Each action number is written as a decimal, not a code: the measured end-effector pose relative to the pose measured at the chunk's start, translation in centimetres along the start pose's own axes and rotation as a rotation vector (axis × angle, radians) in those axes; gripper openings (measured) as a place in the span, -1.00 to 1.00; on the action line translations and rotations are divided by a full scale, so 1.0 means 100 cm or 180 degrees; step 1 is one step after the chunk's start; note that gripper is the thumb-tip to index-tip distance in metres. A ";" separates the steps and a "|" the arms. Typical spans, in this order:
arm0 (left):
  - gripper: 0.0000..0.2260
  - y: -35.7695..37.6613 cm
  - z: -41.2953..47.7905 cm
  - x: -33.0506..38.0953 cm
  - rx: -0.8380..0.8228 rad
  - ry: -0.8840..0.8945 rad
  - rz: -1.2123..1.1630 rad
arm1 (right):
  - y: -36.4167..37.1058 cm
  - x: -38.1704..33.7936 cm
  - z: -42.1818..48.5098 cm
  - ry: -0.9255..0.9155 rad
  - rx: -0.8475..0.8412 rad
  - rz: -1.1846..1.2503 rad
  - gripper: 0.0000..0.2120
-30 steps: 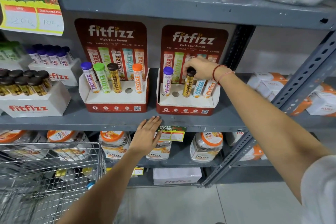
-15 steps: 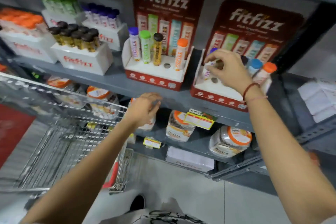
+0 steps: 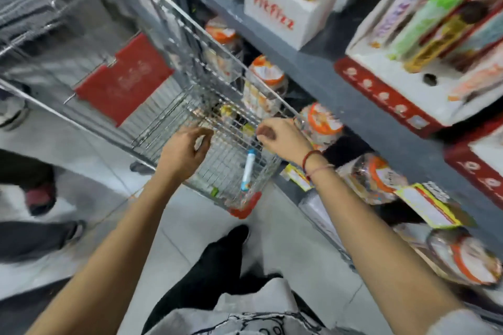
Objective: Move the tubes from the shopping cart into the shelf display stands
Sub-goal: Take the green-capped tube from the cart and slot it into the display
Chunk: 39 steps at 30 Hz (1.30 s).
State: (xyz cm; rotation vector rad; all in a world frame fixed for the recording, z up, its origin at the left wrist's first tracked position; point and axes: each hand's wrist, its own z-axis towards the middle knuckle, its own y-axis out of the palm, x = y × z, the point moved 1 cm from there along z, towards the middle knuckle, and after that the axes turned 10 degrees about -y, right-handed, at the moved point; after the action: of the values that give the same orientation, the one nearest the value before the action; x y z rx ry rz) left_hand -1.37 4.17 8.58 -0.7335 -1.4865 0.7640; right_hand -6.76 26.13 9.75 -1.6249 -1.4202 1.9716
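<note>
cart [image 3: 174, 43]: 1 blue-cap tube [image 3: 248, 168] clear, others too blurred. near stand [image 3: 386, 95]: 3 tubes clear, 1 empty hole [image 3: 430, 79]. hands: 2.

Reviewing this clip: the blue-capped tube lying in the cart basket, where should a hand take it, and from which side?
Probably around the mid-body of the blue-capped tube, fingers across its width, coming straight down from above through the shopping cart's open top. It lies flat on the wire floor, cap end away from the person, with wire walls all round. The right hand hovers nearest; the left hand is also over the basket.
</note>
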 end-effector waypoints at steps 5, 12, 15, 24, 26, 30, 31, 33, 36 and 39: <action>-0.75 0.011 -0.007 -0.052 0.0101 -0.0392 0.0161 | 0.090 0.015 0.038 0.0400 -0.0830 0.0050 -0.90; -0.82 0.023 0.003 -0.094 0.0330 -0.0449 0.0535 | 0.213 0.042 0.069 0.0819 -0.1741 0.0013 -0.94; -0.84 0.029 0.004 -0.098 0.0464 -0.0397 0.0638 | 0.259 0.050 0.082 0.0707 -0.1948 -0.0045 -0.90; -0.83 0.032 0.003 -0.093 0.0714 -0.0411 0.0611 | 0.319 0.046 0.143 0.0451 -0.1316 0.0366 -0.70; -0.82 0.032 0.003 -0.093 0.0747 -0.0408 0.0577 | 0.327 0.045 0.145 0.0448 -0.1426 0.0451 -0.71; -0.81 0.033 0.003 -0.093 0.0794 -0.0420 0.0560 | 0.328 0.046 0.141 0.0377 -0.1556 0.0411 -0.72; -0.81 0.033 0.003 -0.093 0.0810 -0.0414 0.0564 | 0.323 0.046 0.141 0.0358 -0.1597 0.0387 -0.77; -0.83 0.033 0.003 -0.091 0.0851 -0.0377 0.0575 | 0.309 0.047 0.140 0.0359 -0.1503 0.0386 -0.77; -0.84 0.032 0.002 -0.090 0.0906 -0.0366 0.0622 | 0.279 0.054 0.136 0.0589 -0.1279 0.0549 -0.71; -0.83 0.032 0.001 -0.090 0.0903 -0.0406 0.0629 | 0.247 0.060 0.129 0.0802 -0.1218 0.0623 -0.71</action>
State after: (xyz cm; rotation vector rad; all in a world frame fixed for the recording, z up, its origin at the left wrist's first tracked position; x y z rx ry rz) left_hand -1.04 -1.33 0.81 -0.6295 -1.3933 1.1643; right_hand -10.26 10.84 -14.03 -2.1620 -1.6624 1.5745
